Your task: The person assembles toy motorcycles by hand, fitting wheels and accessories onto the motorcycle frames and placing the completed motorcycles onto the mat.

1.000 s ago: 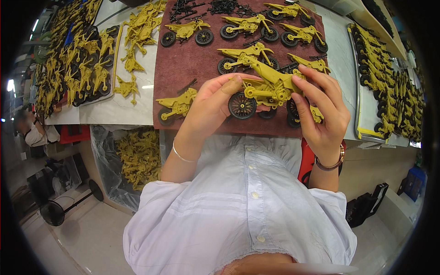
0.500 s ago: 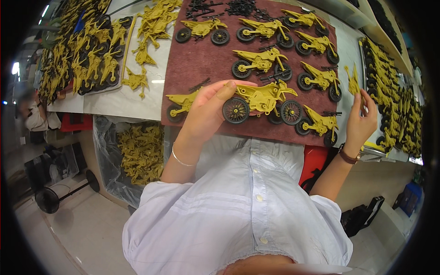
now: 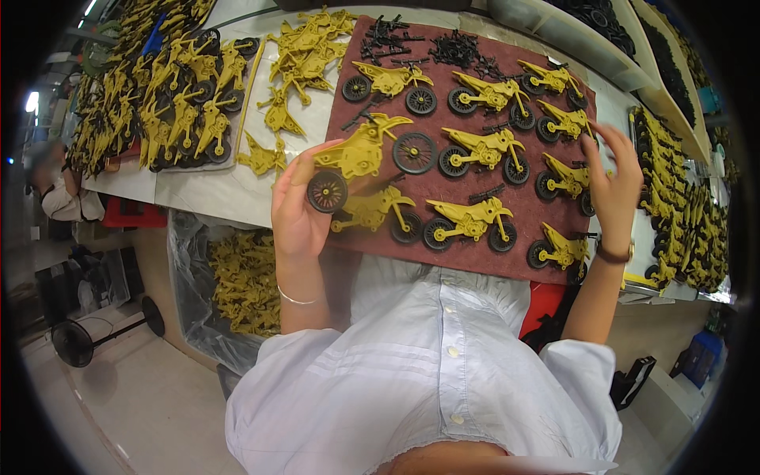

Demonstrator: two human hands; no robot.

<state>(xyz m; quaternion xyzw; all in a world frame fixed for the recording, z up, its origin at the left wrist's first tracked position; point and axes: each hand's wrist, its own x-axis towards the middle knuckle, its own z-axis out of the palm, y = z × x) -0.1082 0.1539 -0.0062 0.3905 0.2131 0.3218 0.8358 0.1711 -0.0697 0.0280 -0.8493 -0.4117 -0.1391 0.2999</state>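
A yellow toy motorcycle (image 3: pixel 361 152) with black spoked wheels is raised over the left side of a dark red mat (image 3: pixel 380 265). My left hand (image 3: pixel 299 207) is closed on its rear end. My right hand (image 3: pixel 616 178) hovers at the mat's right edge, fingers curled by the front of another toy motorcycle (image 3: pixel 564 120); what lies between the fingertips is hidden. More toy motorcycles lie on the mat in rows, such as one (image 3: pixel 469 218) near the front edge and one (image 3: pixel 484 150) in the middle.
Black small parts (image 3: pixel 459 49) are heaped at the mat's far edge. Loose yellow body parts (image 3: pixel 305 59) lie left of it. Trays of toy motorcycles (image 3: pixel 186 111) stand at the left, more (image 3: pixel 673 182) at the right. A plastic-lined bin (image 3: pixel 186 269) of yellow parts is below the table.
My left hand has carried the motorcycle leftward and tilted it, front end up. My right hand has come in from the side table to the mat's right edge. The view has shifted slightly.
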